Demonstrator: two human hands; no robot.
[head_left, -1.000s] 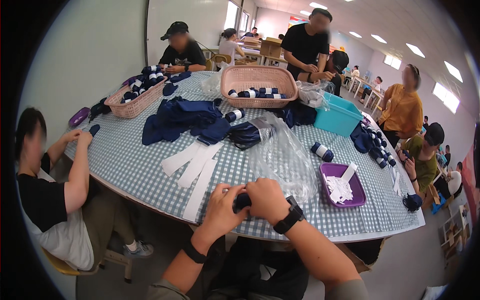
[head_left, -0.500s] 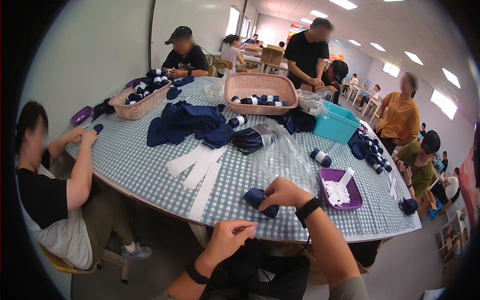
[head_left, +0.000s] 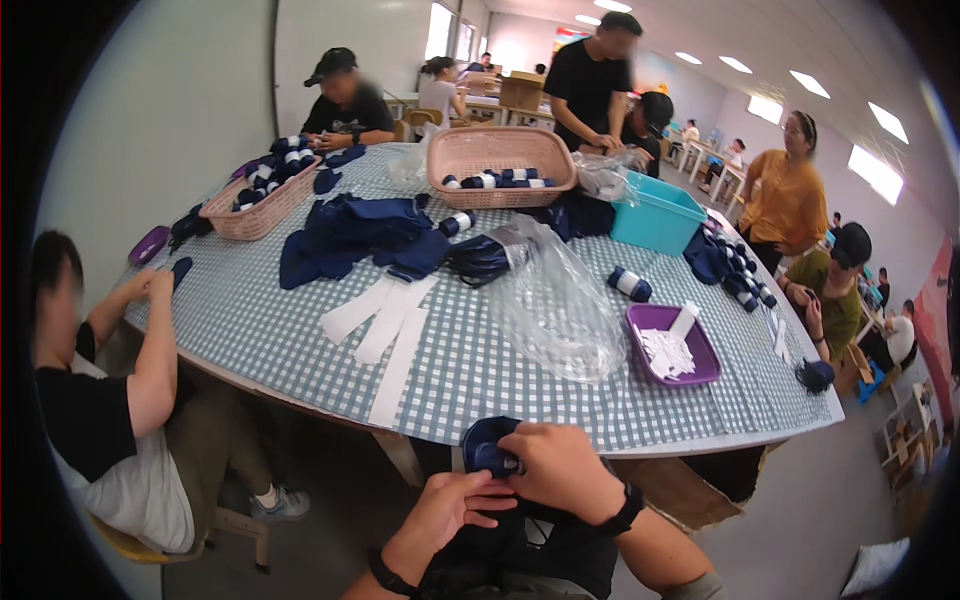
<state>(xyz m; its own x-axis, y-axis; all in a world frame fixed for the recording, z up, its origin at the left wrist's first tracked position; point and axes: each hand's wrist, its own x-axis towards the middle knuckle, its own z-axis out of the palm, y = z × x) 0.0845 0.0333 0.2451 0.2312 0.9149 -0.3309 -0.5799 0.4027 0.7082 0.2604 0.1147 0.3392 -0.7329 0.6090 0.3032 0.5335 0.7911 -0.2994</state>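
At the table's near edge, my right hand [head_left: 565, 468] grips a dark navy rolled cloth bundle [head_left: 484, 440], its rounded end tilted up. My left hand [head_left: 452, 508] is just below, fingers stretched out and apart, the thumb close to the bundle's lower edge; whether it touches is hard to tell. My right hand covers part of the bundle. Nearby lie long white paper strips [head_left: 398, 368] and a purple tray [head_left: 709, 372] of small white paper slips [head_left: 666, 352]. A navy roll with a white band [head_left: 629, 284] rests behind the tray.
Clear plastic bags [head_left: 555, 310] and loose navy cloth [head_left: 365, 232] cover the checked tablecloth's [head_left: 270, 335] middle. Pink baskets [head_left: 500, 152] [head_left: 240, 222] hold banded rolls. A turquoise bin [head_left: 657, 222] stands at the right. Co-workers sit or stand around the table, one close at left [head_left: 110, 400].
My right hand has drawn the navy bundle off the tabletop toward me, down and left. My left hand has come up beside it, its fingers spreading. The view has shifted slightly.
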